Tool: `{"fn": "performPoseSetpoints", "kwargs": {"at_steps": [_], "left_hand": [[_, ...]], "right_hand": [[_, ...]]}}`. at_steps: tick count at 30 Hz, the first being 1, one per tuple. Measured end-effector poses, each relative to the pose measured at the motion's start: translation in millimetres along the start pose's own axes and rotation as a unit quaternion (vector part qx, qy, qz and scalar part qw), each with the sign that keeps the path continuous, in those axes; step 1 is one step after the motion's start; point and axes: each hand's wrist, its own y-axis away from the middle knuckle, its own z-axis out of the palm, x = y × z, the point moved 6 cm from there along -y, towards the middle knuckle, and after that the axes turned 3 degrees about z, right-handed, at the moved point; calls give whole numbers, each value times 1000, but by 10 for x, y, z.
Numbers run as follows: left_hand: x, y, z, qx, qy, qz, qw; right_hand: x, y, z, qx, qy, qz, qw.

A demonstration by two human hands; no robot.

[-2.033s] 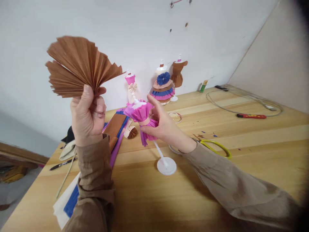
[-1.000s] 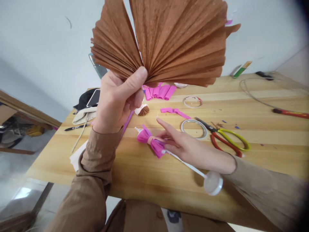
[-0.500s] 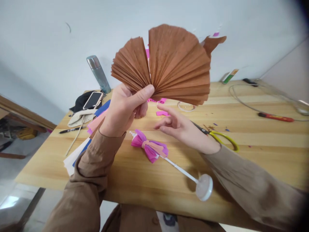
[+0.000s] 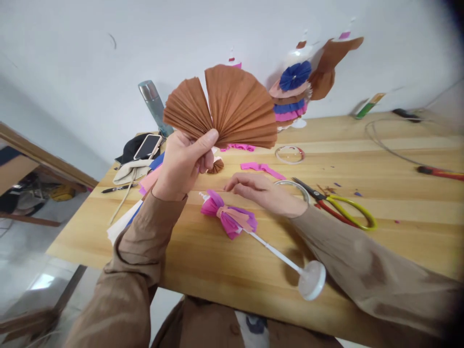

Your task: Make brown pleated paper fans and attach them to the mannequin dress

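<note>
My left hand pinches a brown pleated paper fan at its gathered lower centre, thumb in front. The fan is spread wide, with one slit between its pleats left of the middle. My right hand is empty, its fingers loosely curved, low over the table beside a small dress form. That form wears pink, purple and peach paper tied like a bow. It lies on its side, its white rod running to a round white base near the front edge.
Scissors, a tape roll, a bracelet-like ring and pink paper strips lie behind my right hand. Dressed forms stand along the wall. A phone, pen and flask are at left.
My left hand has lowered the fan somewhat, uncovering the forms by the wall. My right hand has dropped away from the fan toward the table, its fingers more drawn together.
</note>
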Motion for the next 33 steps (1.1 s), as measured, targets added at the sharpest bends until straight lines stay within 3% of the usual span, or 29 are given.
{"fn": "performPoseSetpoints", "kwargs": {"at_steps": [7,18,23,28,33], "left_hand": [[37,22,87,-21,-21,17,999],[-93,114,165,-64,-22,-12,998],[-256,164,98,-64,-26,-44,997],[-405,221,-102,-18,-36,-74,996],[-576,332,-155,27,107,-181,977]], "right_hand": [[54,-39,168,-79,71,-112,988],[74,-50,230,-92,100,-117,984],[113,-61,233,-87,70,-117,987],[140,-60,162,-17,45,-61,997],[275,-75,99,87,-70,45,993]]}}
